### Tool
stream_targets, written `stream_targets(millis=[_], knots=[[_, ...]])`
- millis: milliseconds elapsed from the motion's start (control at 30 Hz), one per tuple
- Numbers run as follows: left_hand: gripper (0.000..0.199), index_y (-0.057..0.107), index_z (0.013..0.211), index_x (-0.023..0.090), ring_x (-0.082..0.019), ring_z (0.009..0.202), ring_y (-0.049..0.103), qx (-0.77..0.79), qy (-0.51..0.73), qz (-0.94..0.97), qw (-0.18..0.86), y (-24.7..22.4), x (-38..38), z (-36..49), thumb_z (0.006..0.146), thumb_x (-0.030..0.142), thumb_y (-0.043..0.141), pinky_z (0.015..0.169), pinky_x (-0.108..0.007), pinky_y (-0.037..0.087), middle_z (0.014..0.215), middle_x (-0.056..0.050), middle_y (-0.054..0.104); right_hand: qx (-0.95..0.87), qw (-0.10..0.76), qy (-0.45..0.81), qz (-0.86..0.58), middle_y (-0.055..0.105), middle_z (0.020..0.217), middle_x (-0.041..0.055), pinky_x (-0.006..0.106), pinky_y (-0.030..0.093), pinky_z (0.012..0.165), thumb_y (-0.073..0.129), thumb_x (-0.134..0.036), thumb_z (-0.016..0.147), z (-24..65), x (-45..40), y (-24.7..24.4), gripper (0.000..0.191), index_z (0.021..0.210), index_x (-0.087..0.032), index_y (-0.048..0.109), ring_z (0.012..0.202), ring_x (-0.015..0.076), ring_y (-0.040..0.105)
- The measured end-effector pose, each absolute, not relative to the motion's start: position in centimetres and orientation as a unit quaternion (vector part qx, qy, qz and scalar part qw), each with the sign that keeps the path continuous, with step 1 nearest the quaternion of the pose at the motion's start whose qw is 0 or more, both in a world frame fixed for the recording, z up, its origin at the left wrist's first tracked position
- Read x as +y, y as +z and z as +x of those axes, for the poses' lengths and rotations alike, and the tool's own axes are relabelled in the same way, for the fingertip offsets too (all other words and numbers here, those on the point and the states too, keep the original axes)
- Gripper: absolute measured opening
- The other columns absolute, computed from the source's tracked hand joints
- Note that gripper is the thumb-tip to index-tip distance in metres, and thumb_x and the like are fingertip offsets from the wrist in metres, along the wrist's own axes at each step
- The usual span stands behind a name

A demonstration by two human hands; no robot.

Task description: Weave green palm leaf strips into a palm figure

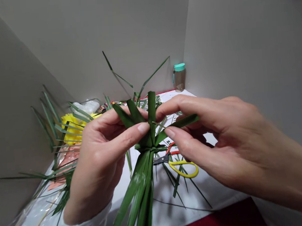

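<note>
A bundle of long green leaf strips point(142, 181), tied round with a leaf band point(149, 149), stands up in front of me. Above the tie the leaf ends fan out, one of them upright point(151, 106). My left hand point(104, 146) pinches the bundle above the tie, thumb in front and fingers behind. My right hand point(205, 133) has thumb and forefinger closed around a thin pale strand point(159, 125) at the fan's right side. One leaf end point(184, 121) runs between its thumb and forefinger. Its other fingers are mostly hidden.
Scissors with red and yellow handles point(183, 169) lie behind the bundle on the white table point(197, 195), among leaf scraps. Yellow material point(72, 128), pink sheets point(60, 176) and more leaves are at the left. A teal-lidded bottle point(180, 77) stands at the back, near grey walls.
</note>
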State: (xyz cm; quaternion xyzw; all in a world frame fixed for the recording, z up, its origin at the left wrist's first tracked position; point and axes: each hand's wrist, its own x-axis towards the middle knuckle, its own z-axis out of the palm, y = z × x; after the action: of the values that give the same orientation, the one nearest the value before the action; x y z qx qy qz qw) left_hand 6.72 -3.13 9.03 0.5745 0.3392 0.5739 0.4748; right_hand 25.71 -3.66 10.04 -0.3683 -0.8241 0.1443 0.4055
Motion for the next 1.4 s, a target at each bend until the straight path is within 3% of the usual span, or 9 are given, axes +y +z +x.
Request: stream_targets(millis=[167,333,567,667,833,933,1133,1300,1400], knots=[[0.013,0.080,0.094,0.021,-0.019,0.092,0.073,0.338,0.558,0.563,0.508,8.94,-2.91,6.44,0.086,0.013,0.075,0.081,-0.025,0.059,0.097,-0.003,0.079,-0.823,0.418,0.116,-0.366,0.074,0.089,-0.0066,0.022,0.048,0.058,0.059,-0.008,0.089,25.70,-3.97,10.25,0.020,0.097,-0.025,0.067,0.054,0.0051,0.057],[0.011,0.080,0.090,0.020,-0.015,0.087,0.071,0.341,0.572,0.557,0.496,8.89,-3.15,6.46,0.085,0.011,0.075,0.077,-0.021,0.057,0.090,-0.002,0.074,-0.819,0.428,0.118,-0.363,0.072,0.080,-0.0069,0.023,0.051,0.061,0.060,-0.006,0.088,25.78,-4.11,10.36,0.022,0.098,-0.023,0.069,0.055,0.0068,0.062],[0.019,0.080,0.097,0.024,-0.023,0.102,0.074,0.321,0.543,0.563,0.534,8.98,-3.12,6.55,0.086,0.010,0.073,0.094,-0.034,0.060,0.105,-0.003,0.079,-0.816,0.431,0.087,-0.376,0.076,0.087,-0.0051,0.028,0.053,0.063,0.059,-0.009,0.088,25.22,-3.75,10.06,0.021,0.097,-0.025,0.070,0.052,0.0086,0.061],[0.021,0.081,0.100,0.023,-0.022,0.104,0.074,0.314,0.544,0.569,0.531,8.98,-3.05,6.46,0.088,0.009,0.071,0.094,-0.030,0.059,0.105,-0.004,0.080,-0.815,0.425,0.109,-0.379,0.075,0.083,-0.0049,0.027,0.051,0.058,0.057,-0.008,0.089,25.24,-3.85,10.24,0.022,0.098,-0.024,0.070,0.052,0.0092,0.060],[0.013,0.079,0.087,0.020,-0.017,0.090,0.074,0.323,0.555,0.566,0.517,8.97,-3.01,6.70,0.086,0.009,0.071,0.087,-0.025,0.058,0.095,-0.002,0.080,-0.813,0.433,0.113,-0.372,0.074,0.084,-0.0049,0.027,0.052,0.061,0.059,-0.005,0.087,25.20,-3.86,10.56,0.023,0.095,-0.023,0.070,0.050,0.0075,0.057],[0.013,0.079,0.083,0.021,-0.018,0.086,0.073,0.334,0.568,0.558,0.505,8.99,-3.08,6.88,0.083,0.009,0.072,0.084,-0.027,0.058,0.089,-0.002,0.078,-0.812,0.434,0.121,-0.370,0.071,0.079,-0.0053,0.026,0.051,0.061,0.060,-0.004,0.086,25.11,-3.85,10.63,0.023,0.094,-0.023,0.070,0.052,0.0080,0.059],[0.015,0.079,0.093,0.019,-0.020,0.094,0.074,0.308,0.571,0.549,0.528,8.78,-3.28,6.71,0.089,0.012,0.067,0.100,-0.032,0.057,0.096,-0.003,0.078,-0.806,0.447,0.148,-0.360,0.061,0.061,-0.0087,0.021,0.049,0.054,0.057,-0.001,0.086,25.12,-3.95,10.43,0.027,0.093,-0.023,0.070,0.052,0.0078,0.062],[0.020,0.075,0.086,0.025,-0.014,0.087,0.069,0.311,0.569,0.578,0.496,8.30,-3.15,6.69,0.078,0.010,0.085,0.078,-0.020,0.059,0.087,0.004,0.070,-0.801,0.440,0.175,-0.368,0.067,0.069,-0.0075,0.020,0.048,0.052,0.057,-0.005,0.088,25.02,-4.07,10.43,0.024,0.094,-0.023,0.070,0.053,0.0068,0.062],[0.024,0.073,0.086,0.025,-0.012,0.087,0.065,0.311,0.578,0.592,0.469,8.04,-3.22,6.75,0.077,0.007,0.084,0.077,-0.016,0.056,0.088,0.005,0.066,-0.801,0.443,0.158,-0.371,0.074,0.083,-0.0057,0.020,0.048,0.054,0.057,-0.007,0.089,24.87,-4.07,10.48,0.023,0.097,-0.022,0.072,0.050,0.0047,0.057]])
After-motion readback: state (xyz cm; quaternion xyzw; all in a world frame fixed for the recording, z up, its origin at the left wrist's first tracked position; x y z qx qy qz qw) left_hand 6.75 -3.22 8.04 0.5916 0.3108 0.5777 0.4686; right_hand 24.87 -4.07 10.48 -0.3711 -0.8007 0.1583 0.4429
